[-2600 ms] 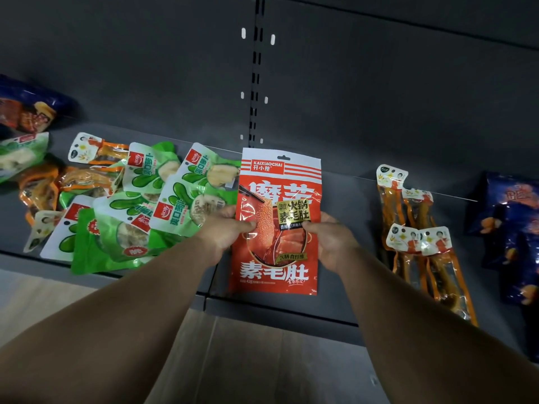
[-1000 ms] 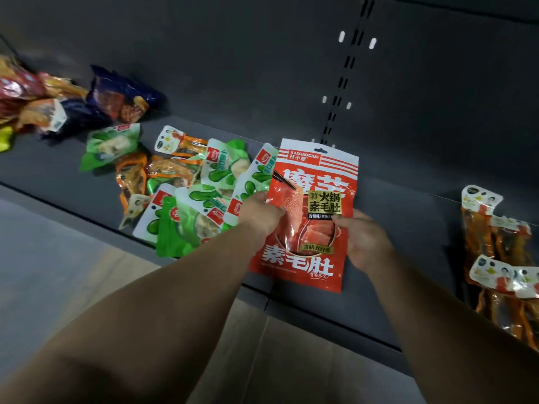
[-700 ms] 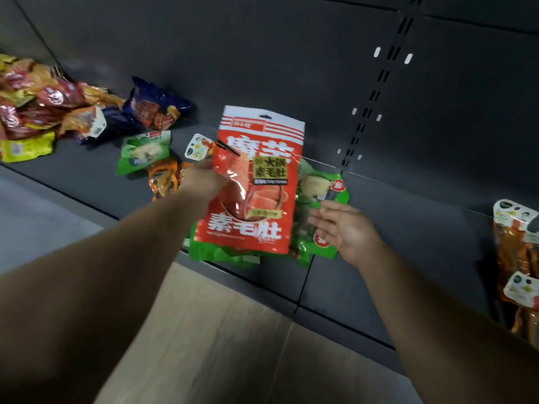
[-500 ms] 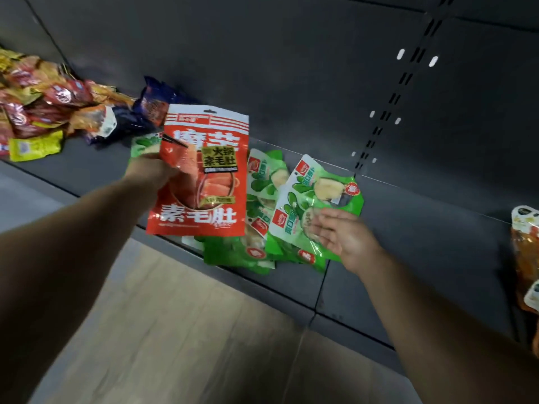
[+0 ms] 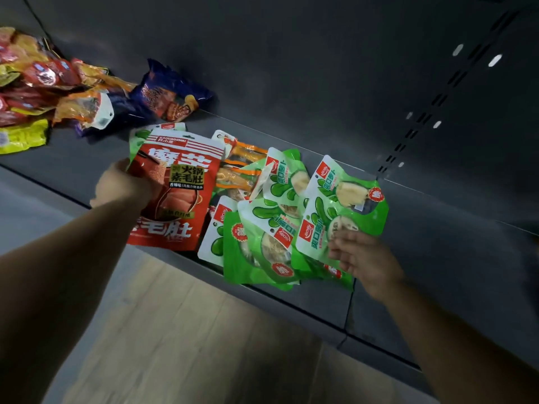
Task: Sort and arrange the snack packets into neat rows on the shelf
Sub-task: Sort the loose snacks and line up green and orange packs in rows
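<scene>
My left hand (image 5: 122, 186) grips the left edge of a large red snack packet (image 5: 178, 193) and holds it upright over the dark grey shelf (image 5: 437, 258), left of a heap of several green packets (image 5: 291, 223). Another green packet (image 5: 137, 138) peeks out behind the red one. My right hand (image 5: 363, 258) lies on the lower right of the green heap, fingers loosely spread on the nearest green packet (image 5: 341, 211). Orange packets (image 5: 242, 167) lie behind the heap.
A jumble of red, yellow and orange packets (image 5: 35, 83) and dark blue bags (image 5: 169, 94) fills the shelf's far left. The shelf's front lip (image 5: 306, 313) runs diagonally, with wood-look floor (image 5: 189, 345) below. A slotted upright (image 5: 431, 106) divides the back panel.
My right hand let go of the red packet and dropped onto the green heap. My left hand carried the red packet leftward, past the heap. The view swung left.
</scene>
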Demonstrator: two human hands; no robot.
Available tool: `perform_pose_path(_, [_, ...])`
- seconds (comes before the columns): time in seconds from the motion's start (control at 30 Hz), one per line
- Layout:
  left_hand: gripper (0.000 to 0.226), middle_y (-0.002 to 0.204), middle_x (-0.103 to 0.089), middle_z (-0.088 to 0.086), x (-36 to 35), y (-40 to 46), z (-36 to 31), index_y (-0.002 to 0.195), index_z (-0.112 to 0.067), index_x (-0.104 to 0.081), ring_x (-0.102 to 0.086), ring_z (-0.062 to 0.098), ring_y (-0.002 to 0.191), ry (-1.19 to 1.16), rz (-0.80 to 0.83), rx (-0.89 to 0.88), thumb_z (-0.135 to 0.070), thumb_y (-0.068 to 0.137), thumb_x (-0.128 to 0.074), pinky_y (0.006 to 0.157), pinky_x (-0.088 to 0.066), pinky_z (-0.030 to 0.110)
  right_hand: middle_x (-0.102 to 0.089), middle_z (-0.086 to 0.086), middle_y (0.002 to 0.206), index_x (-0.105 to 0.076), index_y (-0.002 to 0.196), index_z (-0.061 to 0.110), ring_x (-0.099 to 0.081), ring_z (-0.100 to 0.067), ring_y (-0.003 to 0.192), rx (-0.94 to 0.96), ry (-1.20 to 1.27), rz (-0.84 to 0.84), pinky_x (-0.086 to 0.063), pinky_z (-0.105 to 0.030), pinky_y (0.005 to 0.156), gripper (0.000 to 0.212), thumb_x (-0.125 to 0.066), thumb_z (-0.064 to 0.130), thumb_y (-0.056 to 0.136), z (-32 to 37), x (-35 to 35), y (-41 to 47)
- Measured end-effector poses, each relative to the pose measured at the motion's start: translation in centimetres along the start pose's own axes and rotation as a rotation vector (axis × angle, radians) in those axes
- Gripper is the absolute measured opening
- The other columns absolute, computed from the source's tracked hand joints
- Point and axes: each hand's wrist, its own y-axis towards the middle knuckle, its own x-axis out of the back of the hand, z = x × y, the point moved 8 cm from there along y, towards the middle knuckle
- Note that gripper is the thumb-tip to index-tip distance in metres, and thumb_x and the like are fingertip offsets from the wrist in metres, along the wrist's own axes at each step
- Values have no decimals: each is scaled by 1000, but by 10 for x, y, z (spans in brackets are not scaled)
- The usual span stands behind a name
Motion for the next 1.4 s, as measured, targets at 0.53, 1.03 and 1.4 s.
perform_pose_path(0.53, [62, 151, -25, 18, -75, -65, -87, 143, -25, -39, -20, 36, 139, 414, 175, -388, -54, 89, -48, 111, -18, 49, -66, -1, 91, -63, 98, 17, -63, -13, 78, -12, -74, -9, -49, -26, 66, 13, -59, 6, 91, 0, -6, -6])
perform_pose_path(1.03, [76, 130, -50, 17, -177, -189, -141, 126, -5, -49, -45, 33, 123, 683, 499, -732, -68, 83, -49, 96, -39, 39, -63, 1, 79, -62, 102, 12, -60, -10, 68, -13, -84, -204, -47, -16, 55, 14, -62, 8, 89, -10, 49, -28])
perform_pose_path(1.4, [16, 104, -64, 11, -188, -186, -133, 95, -10, -60, -57, 28, 88, 440, 650, -647, -23, 92, -52, 64, -41, 29, -63, 1, 75, -62, 91, 16, -60, -9, 64, 48, -219, -188, -44, -19, 52, 9, -67, 11, 86, 12, 70, -28])
